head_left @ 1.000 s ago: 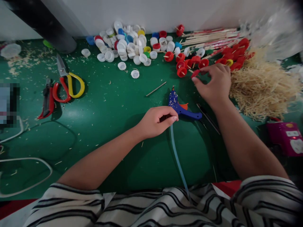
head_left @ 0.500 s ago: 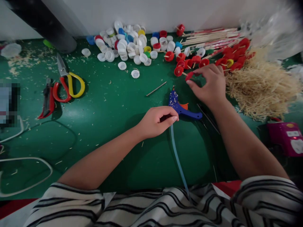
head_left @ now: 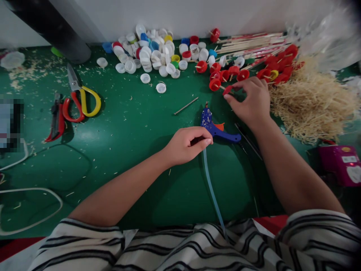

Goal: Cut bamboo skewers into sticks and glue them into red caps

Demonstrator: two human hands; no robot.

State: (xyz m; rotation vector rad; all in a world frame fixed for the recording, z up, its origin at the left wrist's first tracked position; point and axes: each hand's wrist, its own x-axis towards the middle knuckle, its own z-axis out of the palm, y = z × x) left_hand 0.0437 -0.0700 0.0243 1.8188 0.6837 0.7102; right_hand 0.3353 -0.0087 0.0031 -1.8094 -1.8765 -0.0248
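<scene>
My right hand (head_left: pixel 249 98) pinches a small red cap (head_left: pixel 227 90) between thumb and fingertips. Just left of that cap lies another red cap (head_left: pixel 214 84) with a wooden stick poking out; more red caps on sticks sit behind. My left hand (head_left: pixel 190 145) is closed beside the back of a blue glue gun (head_left: pixel 208 119), its thumb and fingers pressed together; what is inside them is hidden. From the gun a long pale blue glue stick (head_left: pixel 210 180) runs down toward the striped shirt. The gun has an orange trigger (head_left: pixel 219 127).
White and coloured caps (head_left: pixel 152 52) are heaped at the back. Scissors (head_left: pixel 81 98) and a red cutter (head_left: pixel 57 120) lie left. A metal rod (head_left: pixel 186 105) rests mid-table. Wood shavings (head_left: pixel 316 101) and a purple box (head_left: pixel 341 165) are on the right.
My right hand has shifted slightly to the right with the red cap, and the stick-bearing red cap beside it has also moved a little right. My left hand has stayed in place.
</scene>
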